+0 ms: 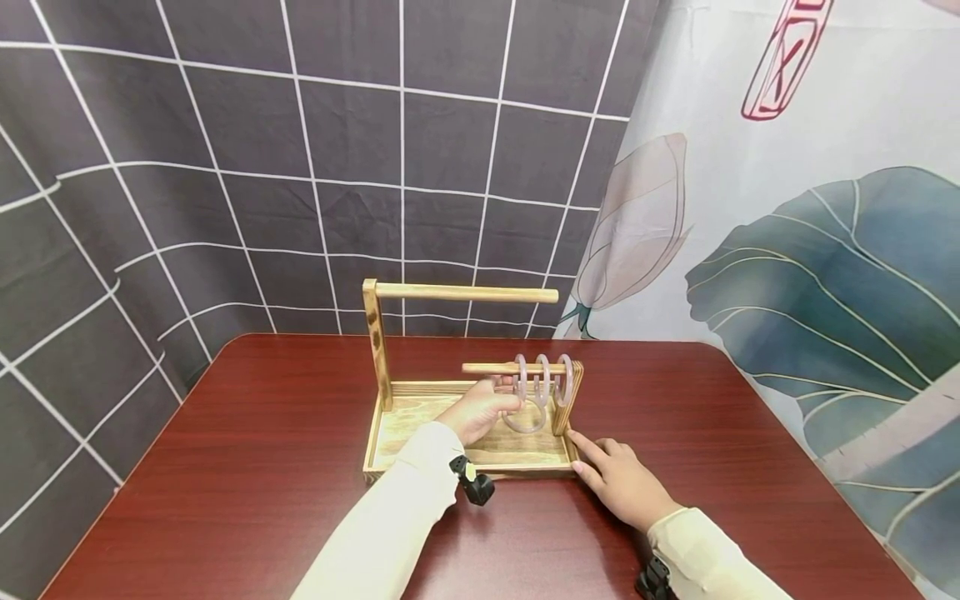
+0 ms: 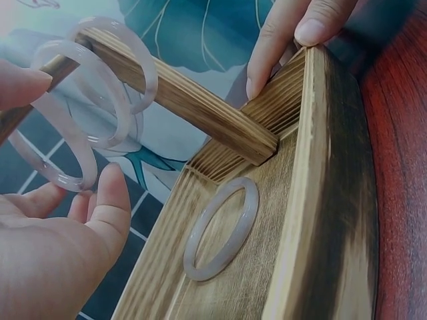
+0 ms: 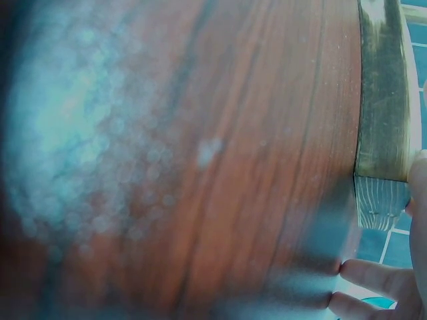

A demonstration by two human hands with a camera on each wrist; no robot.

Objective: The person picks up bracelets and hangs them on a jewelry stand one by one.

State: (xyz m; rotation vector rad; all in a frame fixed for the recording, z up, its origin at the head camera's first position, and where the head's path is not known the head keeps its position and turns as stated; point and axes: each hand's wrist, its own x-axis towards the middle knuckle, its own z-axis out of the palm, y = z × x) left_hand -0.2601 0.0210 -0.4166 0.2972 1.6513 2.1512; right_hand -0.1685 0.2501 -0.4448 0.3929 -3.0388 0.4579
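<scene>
A wooden stand (image 1: 461, 475) with a tray base bears an upper rod (image 1: 465, 292) and a lower rod (image 1: 487, 368). Three pale translucent bangles (image 2: 117, 100) hang round the lower rod. Another bangle (image 2: 193, 250) lies flat in the tray. My left hand (image 1: 480, 412) holds the bangle (image 2: 73, 150) nearest the rod's free end, with fingertips against its lower edge and one finger near its top. My right hand (image 1: 626, 483) rests at the tray's right end, its fairly straight fingers touching the front corner; in the right wrist view other fingertips (image 3: 367, 277) touch the table.
The stand sits on a dark red wooden table (image 1: 262, 433). Behind hangs a dark grey cloth (image 1: 352, 125) with a white grid, and at right a pale cloth (image 1: 825, 292) with a lotus print. The upper rod juts out above the left hand.
</scene>
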